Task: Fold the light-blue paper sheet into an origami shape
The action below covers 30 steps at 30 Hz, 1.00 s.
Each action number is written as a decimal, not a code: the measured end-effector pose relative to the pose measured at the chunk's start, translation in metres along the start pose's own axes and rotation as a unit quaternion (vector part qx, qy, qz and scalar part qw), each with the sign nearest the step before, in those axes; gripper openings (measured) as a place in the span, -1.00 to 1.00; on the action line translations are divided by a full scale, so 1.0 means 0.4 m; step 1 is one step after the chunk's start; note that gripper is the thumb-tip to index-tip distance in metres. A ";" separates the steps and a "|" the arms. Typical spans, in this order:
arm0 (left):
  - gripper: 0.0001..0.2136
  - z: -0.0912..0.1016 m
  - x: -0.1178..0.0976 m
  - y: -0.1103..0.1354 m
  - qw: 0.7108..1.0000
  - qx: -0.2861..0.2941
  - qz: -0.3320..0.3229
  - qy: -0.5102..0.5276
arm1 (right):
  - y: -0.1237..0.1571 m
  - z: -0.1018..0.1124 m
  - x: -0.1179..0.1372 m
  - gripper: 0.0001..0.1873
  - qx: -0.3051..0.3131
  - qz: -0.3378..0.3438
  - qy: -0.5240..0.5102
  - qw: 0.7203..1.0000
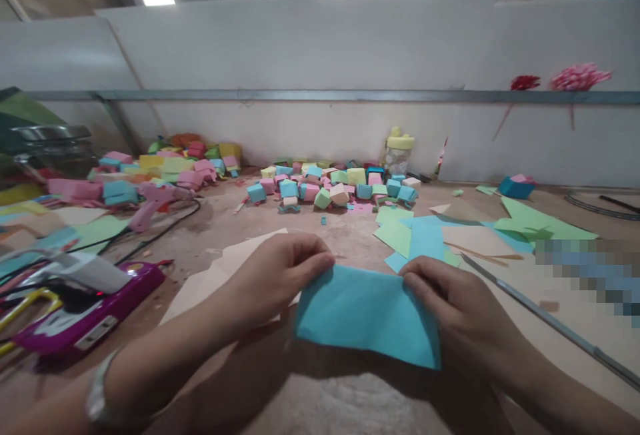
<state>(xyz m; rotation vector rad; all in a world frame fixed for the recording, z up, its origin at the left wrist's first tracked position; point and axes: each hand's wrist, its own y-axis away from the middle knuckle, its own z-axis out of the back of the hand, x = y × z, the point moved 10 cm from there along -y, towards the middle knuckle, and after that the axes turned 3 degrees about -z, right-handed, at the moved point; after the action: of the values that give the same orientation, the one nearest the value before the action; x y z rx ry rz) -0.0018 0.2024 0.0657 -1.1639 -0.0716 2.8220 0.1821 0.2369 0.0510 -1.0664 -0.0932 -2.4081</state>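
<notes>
A blue sheet of paper (367,315) is held between both hands, low in the middle of the view, just above the table. My left hand (280,271) pinches its upper left corner with fingers curled. My right hand (445,301) pinches the upper right edge, thumb and fingers pressed together on the paper.
Several small folded paper cubes (333,188) lie in a heap at the back, with another pile (165,165) at the left. Loose green and blue sheets (425,235) lie to the right. A purple device (85,318) and cables sit at the left. A thin metal rod (540,318) runs along the right.
</notes>
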 end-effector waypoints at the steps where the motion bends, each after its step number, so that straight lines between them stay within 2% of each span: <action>1: -0.75 -0.003 0.013 -0.008 0.999 0.011 0.023 0.038 | -0.009 0.001 -0.016 -0.71 0.012 -0.035 -0.027 0.999; 5: -0.82 -0.038 0.051 -0.011 0.984 0.055 0.097 0.137 | -0.025 0.001 -0.044 -0.69 0.017 -0.085 -0.062 0.994; 11: -0.91 -0.034 0.075 -0.010 0.983 0.040 0.121 0.133 | -0.019 -0.019 -0.054 -0.74 0.032 -0.108 -0.086 0.990; 16: -0.89 -0.006 0.082 -0.021 0.989 -0.011 0.096 0.109 | -0.019 -0.048 -0.077 -0.84 0.082 -0.135 -0.118 0.980; 19: -0.89 0.013 0.083 -0.023 0.981 -0.061 0.075 0.171 | -0.020 -0.051 -0.096 -0.86 0.086 -0.159 -0.153 0.972; 21: -0.74 0.010 0.080 -0.021 0.962 -0.072 0.056 0.257 | -0.020 -0.049 -0.108 -0.81 0.072 -0.176 -0.196 0.962; 24: -0.54 -0.034 0.050 -0.016 0.917 -0.015 0.006 0.398 | -0.017 -0.061 -0.115 -0.70 0.068 -0.195 -0.277 0.938; 27: -0.56 -0.086 0.006 0.002 0.870 0.060 -0.034 0.488 | -0.010 -0.089 -0.105 -0.65 0.091 -0.193 -0.345 0.914; 30: -0.55 -0.122 -0.028 0.020 0.841 0.109 -0.047 0.528 | 0.003 -0.122 -0.084 -0.62 0.132 -0.187 -0.387 0.893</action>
<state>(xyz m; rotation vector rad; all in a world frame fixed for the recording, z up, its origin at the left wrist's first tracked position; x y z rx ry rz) 0.0401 0.1937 0.0383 -2.3224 0.2506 1.6697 0.1688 0.2373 -0.0068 -1.9341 -0.9413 -2.0153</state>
